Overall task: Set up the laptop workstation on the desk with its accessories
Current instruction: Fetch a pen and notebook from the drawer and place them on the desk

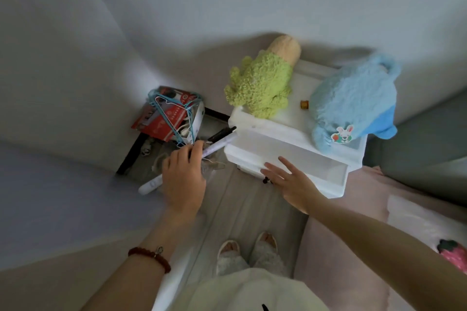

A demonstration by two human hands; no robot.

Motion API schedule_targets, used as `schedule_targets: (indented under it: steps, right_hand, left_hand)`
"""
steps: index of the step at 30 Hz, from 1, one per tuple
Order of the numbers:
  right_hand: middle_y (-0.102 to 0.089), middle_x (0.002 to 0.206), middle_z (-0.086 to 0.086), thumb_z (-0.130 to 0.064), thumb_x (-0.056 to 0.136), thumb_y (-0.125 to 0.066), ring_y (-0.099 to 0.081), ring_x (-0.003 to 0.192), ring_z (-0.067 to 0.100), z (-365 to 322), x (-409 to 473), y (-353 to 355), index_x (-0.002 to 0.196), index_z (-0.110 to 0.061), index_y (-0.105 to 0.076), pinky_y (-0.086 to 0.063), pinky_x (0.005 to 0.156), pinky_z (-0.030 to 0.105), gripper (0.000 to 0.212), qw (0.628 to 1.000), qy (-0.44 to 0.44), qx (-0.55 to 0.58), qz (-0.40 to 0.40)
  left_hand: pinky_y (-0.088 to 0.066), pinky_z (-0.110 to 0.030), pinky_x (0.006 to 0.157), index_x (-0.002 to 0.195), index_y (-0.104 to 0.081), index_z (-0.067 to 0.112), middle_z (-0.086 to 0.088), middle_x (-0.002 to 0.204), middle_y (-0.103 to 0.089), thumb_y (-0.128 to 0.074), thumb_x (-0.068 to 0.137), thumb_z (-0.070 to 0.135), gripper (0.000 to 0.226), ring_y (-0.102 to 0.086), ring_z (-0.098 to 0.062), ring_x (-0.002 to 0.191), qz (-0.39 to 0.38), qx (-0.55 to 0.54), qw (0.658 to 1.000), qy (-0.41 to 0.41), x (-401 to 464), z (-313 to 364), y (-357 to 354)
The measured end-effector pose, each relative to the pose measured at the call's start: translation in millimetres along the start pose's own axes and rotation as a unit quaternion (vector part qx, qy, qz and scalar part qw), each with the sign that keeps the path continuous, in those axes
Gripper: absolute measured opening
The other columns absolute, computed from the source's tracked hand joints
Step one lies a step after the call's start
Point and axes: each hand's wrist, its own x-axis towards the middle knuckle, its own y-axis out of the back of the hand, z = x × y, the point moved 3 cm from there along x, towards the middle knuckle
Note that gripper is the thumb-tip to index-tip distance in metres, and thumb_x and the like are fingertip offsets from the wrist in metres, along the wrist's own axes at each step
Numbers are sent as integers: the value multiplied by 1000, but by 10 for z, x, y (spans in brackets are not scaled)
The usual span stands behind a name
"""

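The left grip (183,179) curls around a white pen (217,147) and a black pen (222,133); the right grip (290,182), fingers spread, rests on the white drawer (290,156).

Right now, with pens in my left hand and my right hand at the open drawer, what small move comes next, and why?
Probably push the drawer shut with the right hand. It stands pulled out and looks empty, the open fingers already rest at its front edge, and the left hand already grips the pens.
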Motion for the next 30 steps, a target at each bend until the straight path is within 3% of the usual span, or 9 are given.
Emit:
schedule_targets:
  steps: [7, 11, 14, 17, 18, 22, 26, 29, 30]
  right_hand:
    - [1, 158, 8, -26, 95, -43, 13, 144, 30, 512, 31, 39, 135, -16, -45, 16, 108, 57, 41, 991, -59, -91, -81]
    - [-5, 158, 7, -28, 95, -37, 7, 145, 25, 528, 3, 170, 145, -13, -18, 10, 114, 54, 56, 995, -67, 56, -43]
    - [-13, 157, 2, -34, 93, -44, -8, 145, 19, 404, -91, 428, 147, -20, 2, -4, 117, 44, 72, 919, -74, 383, 62]
    - [-35, 147, -4, -33, 85, -61, -33, 133, 14, 162, -226, 749, 144, -27, -21, -30, 107, 32, 71, 802, -32, 583, 126]
    - [-45, 139, -4, -32, 85, -63, -42, 126, 15, 50, -265, 863, 138, -27, -33, -35, 100, 28, 61, 787, -18, 604, 127]
    - [-58, 95, -15, -27, 89, -58, -58, 90, 14, -328, -335, 1257, 108, -25, -59, -40, 70, 17, 20, 794, 73, 589, 131]
    - [-64, 93, 9, -19, 89, -58, -60, 85, 24, -1080, -429, 1801, 100, -6, -60, -41, 72, 25, 17, 832, 211, 496, 133]
    - [-59, 83, 3, -15, 89, -58, -56, 75, 18, -1757, -561, 2150, 96, -4, -61, -33, 65, 17, 14, 835, 277, 456, 138]
    - [-60, 83, 1, -16, 89, -57, -56, 75, 17, -2181, -651, 2314, 97, -5, -61, -34, 66, 19, 14, 833, 318, 432, 136]
  left_hand:
    - [-51, -43, 66, 111, -60, 4, -14, 91, -66, -58, 68, 5, 43, -63, -34, 80, -13, -3, 1000, 7, -120, 190, 129]
    - [-53, -39, 63, 106, -64, 6, -12, 88, -67, -36, 77, 10, 41, -64, -31, 75, -3, 15, 1000, 26, -343, 335, 242]
    - [-54, -37, 61, 103, -66, 4, -13, 87, -68, -53, 71, 2, 34, -65, -31, 73, 16, 2, 999, 52, -634, 421, 340]
    - [-53, -35, 58, 99, -68, 5, -12, 87, -69, -64, 68, -2, 32, -65, -29, 70, 27, -7, 996, 79, -1022, 482, 464]
    - [-53, -35, 58, 99, -68, 5, -11, 88, -69, -65, 67, -3, 33, -64, -29, 70, 31, -10, 995, 99, -1218, 490, 535]
    - [-49, -33, 64, 103, -64, 8, -8, 91, -66, -73, 57, -10, 51, -60, -25, 77, 28, -34, 981, 191, -1959, 449, 717]
    - [-32, -29, 67, 100, -58, 9, -7, 85, -61, -73, 64, -3, 41, -52, -24, 76, 40, -31, 941, 334, -2884, 231, 936]
    - [-43, -34, 58, 89, -61, 11, -4, 76, -59, -78, 66, 12, 28, -56, -26, 66, 19, 13, 908, 418, -3586, 137, 1086]
    - [-45, -35, 56, 87, -61, 11, -4, 75, -58, -78, 68, 19, 27, -56, -26, 65, 2, 28, 877, 480, -4016, 76, 1208]
